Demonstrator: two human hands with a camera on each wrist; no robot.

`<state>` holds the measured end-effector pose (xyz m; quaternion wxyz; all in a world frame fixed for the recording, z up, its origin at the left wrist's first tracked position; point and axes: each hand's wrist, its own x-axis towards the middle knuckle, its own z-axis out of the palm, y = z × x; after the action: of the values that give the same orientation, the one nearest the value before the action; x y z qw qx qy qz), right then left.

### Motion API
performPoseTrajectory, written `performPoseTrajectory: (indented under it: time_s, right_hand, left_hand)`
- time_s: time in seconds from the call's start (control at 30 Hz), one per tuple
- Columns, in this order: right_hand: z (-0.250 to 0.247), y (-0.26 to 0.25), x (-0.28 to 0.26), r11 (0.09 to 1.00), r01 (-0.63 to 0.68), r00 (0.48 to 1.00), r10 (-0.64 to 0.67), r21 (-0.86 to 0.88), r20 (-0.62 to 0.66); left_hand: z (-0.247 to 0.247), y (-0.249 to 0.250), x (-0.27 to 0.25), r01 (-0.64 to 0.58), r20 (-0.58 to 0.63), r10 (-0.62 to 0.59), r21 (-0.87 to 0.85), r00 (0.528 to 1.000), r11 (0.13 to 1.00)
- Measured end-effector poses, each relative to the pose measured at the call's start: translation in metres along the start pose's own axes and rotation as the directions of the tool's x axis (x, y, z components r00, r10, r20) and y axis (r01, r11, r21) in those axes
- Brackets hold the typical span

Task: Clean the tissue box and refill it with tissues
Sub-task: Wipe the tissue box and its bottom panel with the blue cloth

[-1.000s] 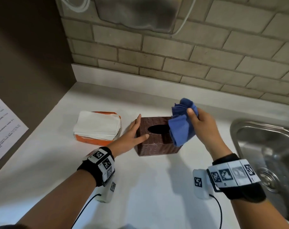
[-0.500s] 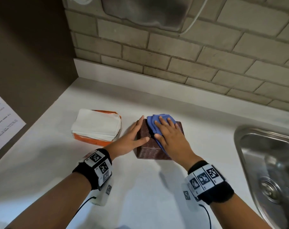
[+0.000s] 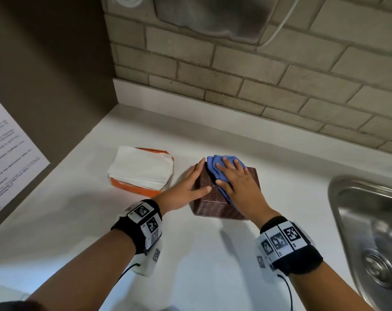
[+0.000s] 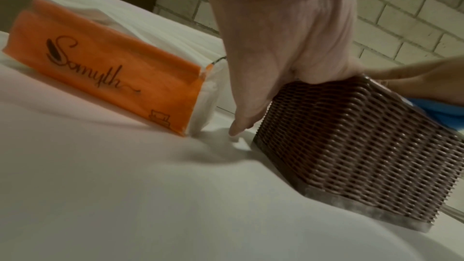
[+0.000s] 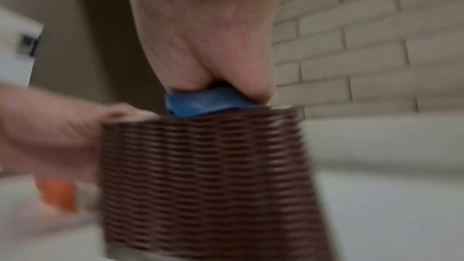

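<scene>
**Blue cloth flat on the woven tissue box**

The brown woven tissue box (image 3: 215,198) stands on the white counter (image 3: 190,254), and everything else is placed from it. The right hand (image 3: 237,187) lies on top of the box with fingers spread and straight, its grip released, pressing a blue cloth (image 3: 215,167) against the lid. The left hand (image 3: 186,189) braces the box's left side, fingers straight along the wall and thumb resting on the top edge, grip also released. Just left of the box lies an orange tissue pack (image 3: 141,176) with white tissues showing. Right of the box, well apart, is a steel sink (image 3: 347,198). Behind the box rises a brick wall (image 3: 258,86).
</scene>
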<state>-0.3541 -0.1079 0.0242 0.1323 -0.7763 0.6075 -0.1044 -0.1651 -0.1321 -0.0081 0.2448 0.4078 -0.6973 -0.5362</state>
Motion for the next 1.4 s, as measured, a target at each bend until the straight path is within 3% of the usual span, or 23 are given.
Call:
performPoseTrajectory:
  time_s: [0.1,0.2,0.3,0.37,0.43,0.6,0.77,0.93,1.07,1.17,1.27,1.33,1.4]
  right_hand:
    - [0.008,-0.011,-0.006,0.997,0.08,0.997,-0.08,0.006,0.019]
    - [-0.008,0.011,-0.017,0.99,0.098,0.991,-0.106,0.101,0.076]
    - [-0.014,0.011,-0.016,0.987,-0.001,0.999,-0.005,0.161,0.039]
    - [-0.015,-0.003,-0.014,0.952,-0.109,0.994,0.109,0.284,0.015]
    - [-0.018,-0.012,-0.019,0.919,-0.141,0.989,0.144,0.367,0.02]
    - [-0.014,-0.006,-0.034,0.985,0.058,0.995,-0.069,0.16,0.066]
    - [-0.014,0.001,-0.023,0.98,-0.083,0.991,0.1,0.18,-0.087]
    - [-0.001,-0.015,-0.023,0.992,0.021,1.0,-0.022,0.125,0.009]
    - [-0.019,0.0,-0.025,0.978,-0.157,0.985,0.165,0.135,-0.049]
    - [-0.012,-0.036,-0.024,0.976,-0.05,0.997,0.061,0.21,-0.044]
    - [-0.007,-0.054,-0.033,0.976,0.04,0.999,-0.044,0.215,0.013]
    - [-0.016,-0.043,-0.046,0.966,0.027,0.996,-0.048,0.256,0.076]
    - [-0.024,-0.019,-0.06,0.987,0.051,0.997,-0.058,0.15,0.043]
  left_hand:
    - [0.0,0.0,-0.001,-0.027,0.007,0.027,-0.003,1.0,1.0]
    - [0.001,0.005,-0.002,-0.047,0.034,0.046,0.033,0.998,0.998]
    - [0.005,0.002,0.002,-0.025,0.018,0.024,0.085,1.0,0.996]
    - [0.009,-0.002,0.003,0.023,0.013,-0.024,0.101,1.0,0.995]
    - [0.013,-0.008,0.003,0.006,0.0,-0.006,0.095,1.0,0.995]
    - [0.016,-0.013,0.002,0.037,-0.029,-0.034,0.121,0.999,0.992]
    - [0.021,-0.014,0.003,0.065,-0.04,-0.059,0.17,0.997,0.983]
    - [0.023,-0.022,0.005,0.053,-0.058,-0.044,0.162,0.997,0.985]
    - [0.022,-0.019,0.005,0.102,-0.04,-0.097,0.168,0.994,0.98]
    - [0.022,-0.023,0.004,0.092,-0.057,-0.084,0.135,0.995,0.987]
    - [0.021,-0.031,0.004,0.232,-0.061,-0.226,0.096,0.972,0.968]
    - [0.023,-0.028,0.005,0.187,-0.032,-0.185,0.095,0.982,0.978]
    - [0.024,-0.021,0.005,0.139,-0.015,-0.138,0.14,0.99,0.98]
